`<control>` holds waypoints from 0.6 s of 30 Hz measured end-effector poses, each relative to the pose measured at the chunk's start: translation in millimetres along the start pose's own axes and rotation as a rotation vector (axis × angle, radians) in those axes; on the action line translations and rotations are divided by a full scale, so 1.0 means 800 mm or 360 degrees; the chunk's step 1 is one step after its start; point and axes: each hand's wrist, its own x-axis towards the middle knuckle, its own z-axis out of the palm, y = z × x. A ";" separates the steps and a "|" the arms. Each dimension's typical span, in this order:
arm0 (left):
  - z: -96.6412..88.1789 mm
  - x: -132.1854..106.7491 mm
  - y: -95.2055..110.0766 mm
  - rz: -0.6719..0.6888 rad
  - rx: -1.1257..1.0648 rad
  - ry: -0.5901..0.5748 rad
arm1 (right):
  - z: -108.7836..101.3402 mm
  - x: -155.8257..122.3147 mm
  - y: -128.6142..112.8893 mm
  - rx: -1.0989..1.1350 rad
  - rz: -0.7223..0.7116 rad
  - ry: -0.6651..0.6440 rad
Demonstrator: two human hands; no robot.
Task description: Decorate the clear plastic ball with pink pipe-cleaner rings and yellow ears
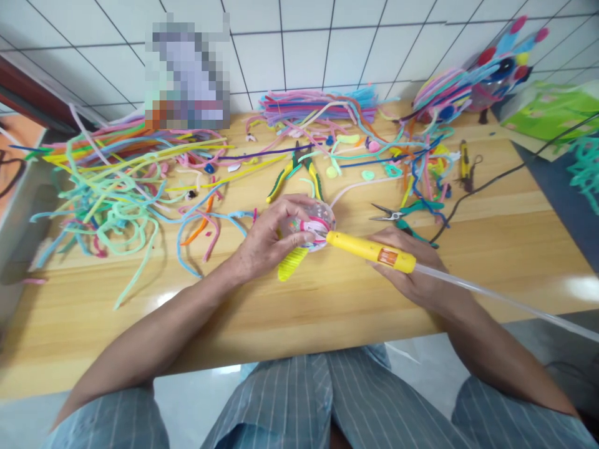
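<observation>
My left hand point(274, 237) grips a clear round ball point(325, 215) at the middle of the table, fingers over its top and thumb across its near side. White and pink pipe-cleaner strands run over the ball, and a yellow ribbed piece point(292, 264) sticks out below it. In my right hand point(425, 257) is a yellow hot glue gun point(369, 249). Its nozzle points left and meets the strands beside my left thumb. A long clear glue stick point(491, 291) trails from its back end. My right fingers are partly hidden behind the gun.
Green-and-yellow pliers point(318, 181) lie beyond the ball, and needle-nose pliers point(395, 215) near my right hand. Tangled pipe cleaners point(116, 224) spread at left, with a bundle point(318, 107) at the back. A black cable point(496, 181) crosses the right side by a green bag point(547, 115).
</observation>
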 end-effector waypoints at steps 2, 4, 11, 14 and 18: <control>0.001 0.000 0.001 -0.0014 -0.0016 -0.0002 | 0.001 -0.002 0.002 0.0034 0.0033 -0.0010; 0.001 0.001 0.003 -0.0030 -0.0029 -0.0007 | 0.001 -0.004 0.003 0.0061 0.0083 -0.0040; 0.001 0.003 0.009 -0.0075 -0.0084 -0.0030 | -0.002 -0.008 0.005 0.0048 0.0103 -0.0070; -0.001 0.004 0.010 -0.0090 -0.0105 -0.0037 | -0.002 -0.008 0.006 0.0015 0.0072 -0.0059; -0.002 0.003 0.009 -0.0106 -0.0078 -0.0020 | -0.001 -0.010 0.007 -0.0020 0.0072 -0.0070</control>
